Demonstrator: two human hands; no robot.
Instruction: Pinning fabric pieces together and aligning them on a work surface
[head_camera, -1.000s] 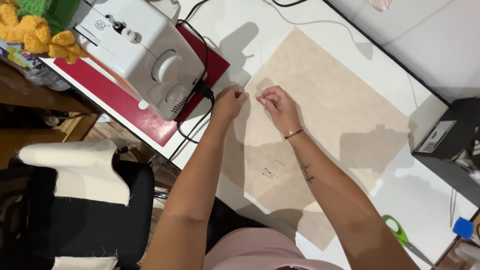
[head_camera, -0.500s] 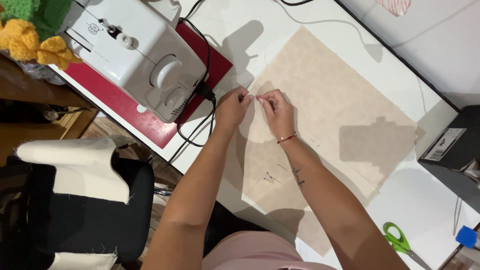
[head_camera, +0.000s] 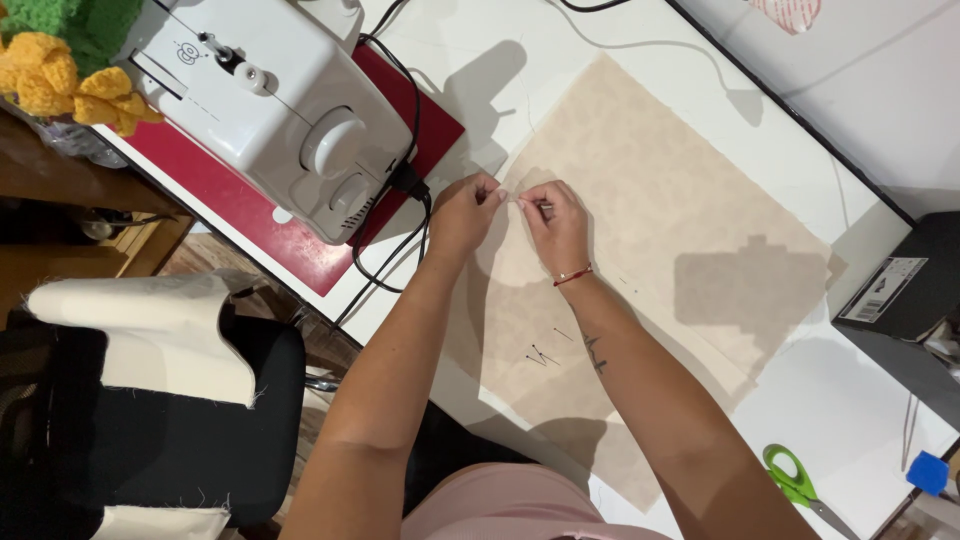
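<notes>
White desk (head_camera: 480, 60) carries a beige fabric sheet (head_camera: 650, 230), sewing machine (head_camera: 280, 110) just left of the hands. Left hand (head_camera: 462, 212) and right hand (head_camera: 555, 222) both have fingertips pressed together, pinching the fabric's near-left edge, right likely on a pin (too small to confirm). Best to hold the layers flat and aligned, pinning close to the edge; loose pins (head_camera: 545, 353) lie on the fabric nearer the body.

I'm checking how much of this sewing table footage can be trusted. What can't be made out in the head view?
- What the left hand and right hand pinch: too small; their grip hides it.
- Pins on the beige fabric: tiny, count unsure.
- Green scissors: blades cut off by the bottom edge.
- Sewing machine: top cut off by the frame.
- Black box: cut off at the right edge.
</notes>
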